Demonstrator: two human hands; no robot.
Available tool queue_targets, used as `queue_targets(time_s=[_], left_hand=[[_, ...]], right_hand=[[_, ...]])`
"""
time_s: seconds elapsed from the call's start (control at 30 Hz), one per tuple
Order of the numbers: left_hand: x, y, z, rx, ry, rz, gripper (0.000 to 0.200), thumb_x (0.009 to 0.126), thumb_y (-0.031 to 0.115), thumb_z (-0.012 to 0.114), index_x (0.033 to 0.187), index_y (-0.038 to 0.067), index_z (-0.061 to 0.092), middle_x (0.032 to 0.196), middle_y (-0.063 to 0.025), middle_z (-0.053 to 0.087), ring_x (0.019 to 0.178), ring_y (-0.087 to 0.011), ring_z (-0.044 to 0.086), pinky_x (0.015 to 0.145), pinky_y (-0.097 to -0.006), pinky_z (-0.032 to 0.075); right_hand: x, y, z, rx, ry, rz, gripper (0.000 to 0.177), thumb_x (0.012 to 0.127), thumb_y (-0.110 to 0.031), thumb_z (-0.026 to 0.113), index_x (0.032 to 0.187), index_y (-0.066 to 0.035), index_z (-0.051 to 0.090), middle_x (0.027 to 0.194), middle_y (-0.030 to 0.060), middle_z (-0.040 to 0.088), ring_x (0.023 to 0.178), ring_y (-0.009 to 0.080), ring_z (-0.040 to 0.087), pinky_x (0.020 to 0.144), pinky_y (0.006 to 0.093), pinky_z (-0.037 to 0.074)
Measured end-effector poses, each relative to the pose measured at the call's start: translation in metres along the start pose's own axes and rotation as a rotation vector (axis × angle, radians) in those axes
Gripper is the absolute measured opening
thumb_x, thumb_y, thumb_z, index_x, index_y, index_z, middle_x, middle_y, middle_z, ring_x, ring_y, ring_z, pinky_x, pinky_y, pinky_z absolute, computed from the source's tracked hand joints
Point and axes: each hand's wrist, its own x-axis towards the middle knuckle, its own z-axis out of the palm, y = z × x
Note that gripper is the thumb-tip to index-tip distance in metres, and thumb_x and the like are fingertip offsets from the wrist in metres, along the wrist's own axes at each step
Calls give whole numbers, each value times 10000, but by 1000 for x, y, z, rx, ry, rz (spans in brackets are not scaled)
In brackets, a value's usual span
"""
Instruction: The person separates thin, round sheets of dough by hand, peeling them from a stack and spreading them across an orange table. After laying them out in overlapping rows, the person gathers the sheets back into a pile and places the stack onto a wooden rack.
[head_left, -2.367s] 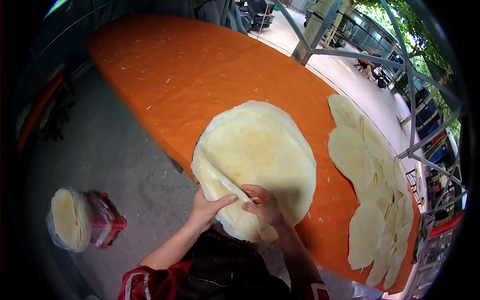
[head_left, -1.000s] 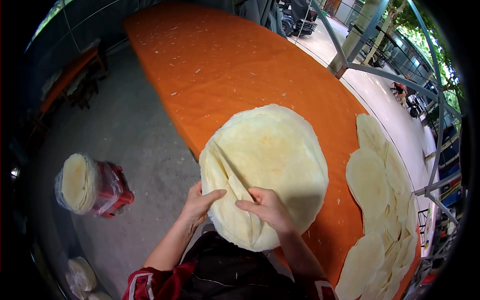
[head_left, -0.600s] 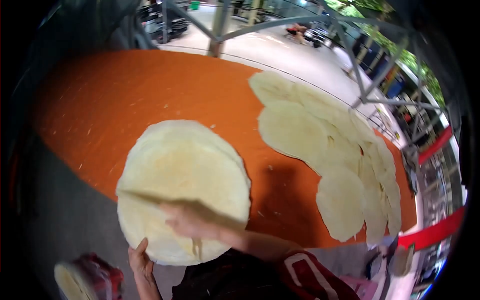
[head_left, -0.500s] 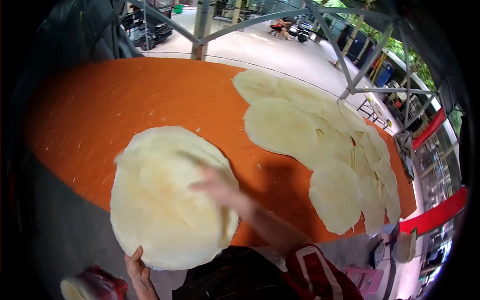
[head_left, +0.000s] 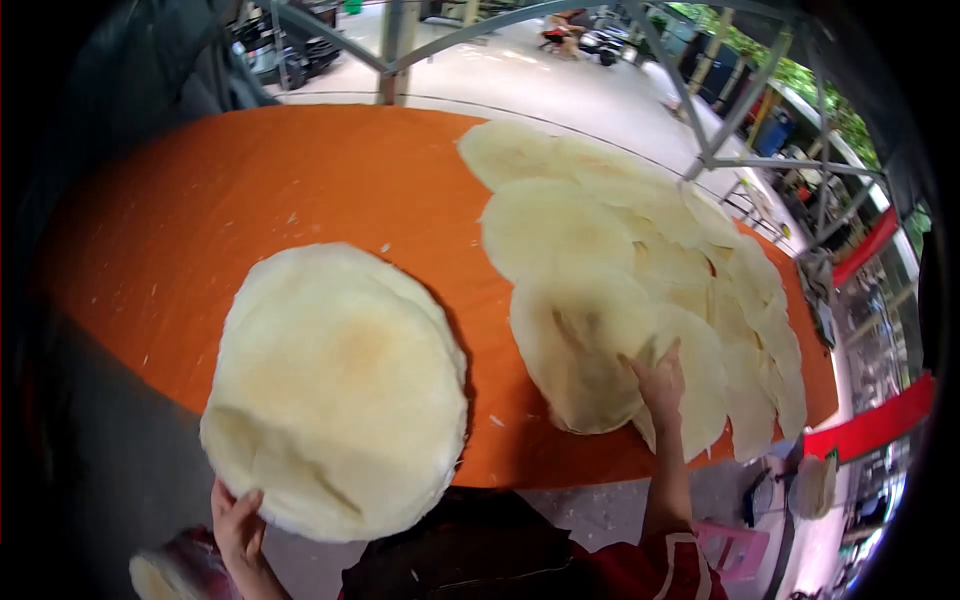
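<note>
A thick stack of thin, pale round flatbreads lies at the near left of the orange table cover. My left hand pinches its lower-left edge, where the top layer is buckled. At the right, my right hand is over the spread-out flatbreads, holding nothing, with thumb and fingers stretched apart. Just left of its fingertips is one flatbread, overlapping its neighbours and shaded by the hand.
The orange cover spans the table, with small white flakes scattered on it. A metal frame rises behind the far edge. Below the near edge stand a pink stool and, at lower left, a red bag. A person sits far off.
My right hand has moved from over the stack to the spread at the right. Another flatbread now lies at the spread's front left. My left hand has shifted slightly left.
</note>
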Motion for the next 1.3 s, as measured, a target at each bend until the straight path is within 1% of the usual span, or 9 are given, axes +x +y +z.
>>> queue_targets(time_s=[0.13, 0.27, 0.57, 0.67, 0.93, 1.1, 1.2, 1.23, 1.3], left_hand=[[35, 4, 23, 202, 14, 61, 499, 745, 49, 624, 1172, -3, 370, 1062, -120, 542, 933, -175, 551, 807, -298, 447], [48, -5, 20, 163, 61, 7, 573, 734, 55, 658, 1196, -2, 323, 906, -96, 600, 756, -122, 579, 642, -234, 482], [36, -11, 17, 22, 108, -6, 648, 707, 69, 695, 1220, 40, 299, 906, -95, 605, 776, -132, 590, 599, -222, 482], [33, -8, 21, -20, 115, -20, 711, 670, 54, 718, 1233, 38, 284, 971, -109, 585, 821, -152, 583, 661, -252, 490], [26, -8, 22, 75, 75, 20, 822, 600, -26, 727, 1266, 20, 247, 1147, -134, 470, 1042, -205, 486, 855, -337, 433], [25, -14, 22, 16, 104, 29, 844, 581, -60, 719, 1273, 24, 242, 1186, -128, 437, 1094, -213, 444, 913, -341, 390], [31, -14, 24, -1, 109, 33, 856, 579, -52, 725, 1277, 23, 235, 1192, -127, 430, 1103, -214, 434, 927, -347, 375], [31, -16, 24, -6, 117, 44, 861, 578, -44, 729, 1279, 22, 233, 1195, -127, 426, 1108, -215, 428, 932, -348, 369], [29, -19, 26, -12, 128, 53, 871, 576, -24, 740, 1280, 20, 228, 1200, -127, 418, 1115, -216, 419, 940, -350, 357]], right_hand=[[-58, -152, 54, 837, -475, -566, 943, 609, -265, 769, 1322, -36, 195, 1150, 193, 476, 974, 282, 509, 818, 389, 422], [-174, -277, 41, 824, -1081, -980, 1175, 510, -278, 826, 1345, -29, 38, 1332, 196, 266, 1217, 304, 303, 970, 422, 288], [-193, -293, 87, 1055, -1455, -559, 1176, 496, -315, 837, 1333, 24, 84, 1312, 282, 239, 1196, 328, 334, 928, 364, 363], [-191, -292, 96, 1102, -1546, -495, 1121, 525, -164, 829, 1333, 15, 74, 1285, 205, 318, 1163, 261, 366, 950, 347, 332], [-181, -287, 99, 805, -1317, -729, 842, 644, -63, 729, 1306, 20, 217, 1139, 165, 493, 979, 210, 525, 821, 288, 438], [-216, -303, 50, 610, -896, -1053, 597, 667, -315, 697, 1134, -27, 463, 940, 162, 596, 808, 279, 600, 698, 321, 467], [-199, -307, 62, 724, -1245, -821, 527, 659, -304, 720, 1045, -6, 518, 899, 136, 609, 792, 231, 603, 697, 314, 467], [-195, -307, 64, 864, -1493, -575, 514, 664, -55, 723, 1107, 40, 480, 957, 64, 582, 838, 105, 548, 730, 246, 456], [-188, -302, 72, 891, -1551, -597, 487, 669, -57, 724, 1085, 42, 490, 950, 57, 580, 832, 97, 543, 729, 235, 454]])
